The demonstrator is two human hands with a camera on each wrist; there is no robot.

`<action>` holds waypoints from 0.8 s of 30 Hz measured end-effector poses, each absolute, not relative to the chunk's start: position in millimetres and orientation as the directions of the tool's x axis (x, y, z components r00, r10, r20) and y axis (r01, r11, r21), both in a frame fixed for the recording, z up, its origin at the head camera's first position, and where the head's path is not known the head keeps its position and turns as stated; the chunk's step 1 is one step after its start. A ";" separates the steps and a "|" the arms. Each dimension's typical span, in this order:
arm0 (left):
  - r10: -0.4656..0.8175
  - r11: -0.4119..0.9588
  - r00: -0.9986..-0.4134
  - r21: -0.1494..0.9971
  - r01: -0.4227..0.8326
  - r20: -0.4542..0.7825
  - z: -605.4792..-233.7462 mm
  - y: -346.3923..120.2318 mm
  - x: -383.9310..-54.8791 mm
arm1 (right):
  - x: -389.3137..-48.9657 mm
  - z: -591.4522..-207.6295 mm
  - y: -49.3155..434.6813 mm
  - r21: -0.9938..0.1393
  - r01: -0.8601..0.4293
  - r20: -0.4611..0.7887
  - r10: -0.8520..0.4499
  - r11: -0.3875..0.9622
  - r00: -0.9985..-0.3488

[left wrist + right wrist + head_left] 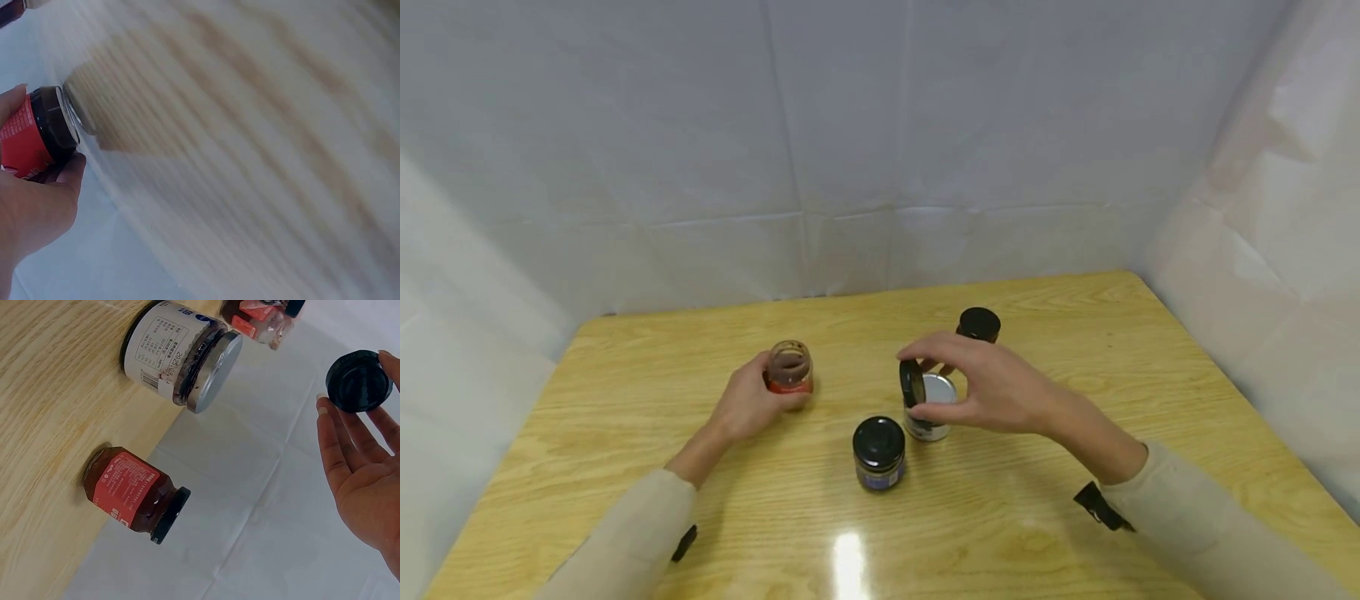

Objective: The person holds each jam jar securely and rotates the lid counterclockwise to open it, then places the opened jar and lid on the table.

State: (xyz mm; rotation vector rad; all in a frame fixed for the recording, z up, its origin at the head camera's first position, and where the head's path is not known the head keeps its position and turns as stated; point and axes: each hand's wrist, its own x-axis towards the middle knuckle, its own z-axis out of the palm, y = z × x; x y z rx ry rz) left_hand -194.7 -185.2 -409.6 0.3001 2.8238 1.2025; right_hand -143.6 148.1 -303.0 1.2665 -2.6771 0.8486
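Observation:
My left hand (748, 406) grips a glass jar (791, 387) with a red label at the table's left. Its top is uncovered in the head view, and dark residue clings to the inside. My right hand (1003, 387) pinches a black lid (912, 384) between thumb and fingers, tipped on edge. Seen from the right wrist, the lid (359, 381) is round and held apart from the jars. Below that hand stands a white-labelled jar (164, 353) with a silver lid, partly hidden in the head view.
A jar with a black lid and purple label (879, 457) stands nearer the front. Behind the right hand is a red-labelled jam jar (128, 490) with a black lid. The wood-grained table (1037, 533) is bordered by pale sheeting (850, 150) at back and sides.

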 end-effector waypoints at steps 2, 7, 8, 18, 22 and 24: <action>0.205 0.683 -0.978 0.712 0.161 0.025 -410.1 -186.1 -195.5 | -143.8 -304.0 148.1 -0.450 -0.732 0.283 -0.696 0.511 -0.660; 0.208 0.695 -0.978 0.700 0.163 0.021 -410.6 -188.4 -196.0 | -144.0 -304.5 148.5 -0.454 -0.728 0.282 -0.692 0.513 -0.664; 0.209 0.694 -0.978 0.701 0.162 0.019 -410.8 -188.9 -196.1 | -144.0 -304.4 148.4 -0.455 -0.727 0.281 -0.692 0.514 -0.665; 0.215 0.684 -0.977 0.712 0.159 0.012 -414.8 -191.3 -197.0 | -143.6 -306.7 147.5 -0.460 -0.723 0.275 -0.692 0.515 -0.668; 0.216 0.681 -0.976 0.714 0.162 0.015 -415.6 -191.4 -197.7 | -143.6 -307.7 146.3 -0.461 -0.722 0.277 -0.689 0.516 -0.669; 0.215 0.682 -0.977 0.714 0.159 0.013 -415.8 -191.7 -197.5 | -143.6 -307.7 145.1 -0.461 -0.723 0.280 -0.688 0.515 -0.669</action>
